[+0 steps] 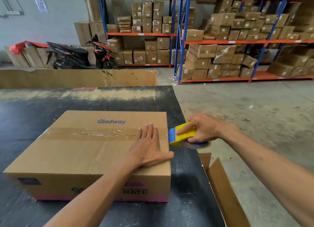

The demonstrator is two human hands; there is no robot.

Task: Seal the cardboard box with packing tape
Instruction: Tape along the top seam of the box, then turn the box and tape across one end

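Observation:
A closed brown cardboard box printed "Glodway" lies on the black table. A strip of clear packing tape runs along its top centre seam from the left edge to the right. My left hand lies flat on the box top near the right edge, fingers spread, thumb over the corner. My right hand grips a yellow and blue tape dispenser that is at the box's right edge, at the seam's end. The tape roll shows under that hand.
An open empty cardboard box stands beside the table at the right. A large cardboard sheet stands behind the table's far edge. A parked scooter and racks of cartons line the back. Concrete floor lies to the right.

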